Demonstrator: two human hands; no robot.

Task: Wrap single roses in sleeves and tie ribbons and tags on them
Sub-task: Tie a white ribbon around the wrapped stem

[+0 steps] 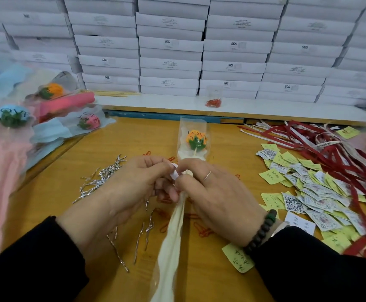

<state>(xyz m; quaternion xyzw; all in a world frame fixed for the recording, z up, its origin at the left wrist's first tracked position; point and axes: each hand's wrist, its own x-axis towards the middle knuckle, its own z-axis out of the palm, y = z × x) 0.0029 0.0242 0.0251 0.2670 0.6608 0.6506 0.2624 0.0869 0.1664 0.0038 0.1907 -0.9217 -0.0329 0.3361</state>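
Observation:
An orange rose [196, 139] with a green leaf base sits inside a clear sleeve [192, 127] printed "LOVE", lined with cream paper that trails toward me [171, 243]. Both hands meet at the sleeve's gathered neck above the wooden table [121, 149]. My left hand [132, 184] pinches a small white piece [174, 173] at the neck, and my right hand [210, 188] grips the gathered sleeve beside it. What the white piece is, a tag or a ribbon end, I cannot tell. Red and white ribbons [321, 147] and paper tags [304, 182] lie to the right.
Silver twist ties [103, 177] are scattered left of my hands, red paper clips [201, 231] under them. Wrapped roses [47, 110] pile up at the left. Stacked white boxes [171, 46] form a wall behind a white shelf holding a bag of clips [213, 99].

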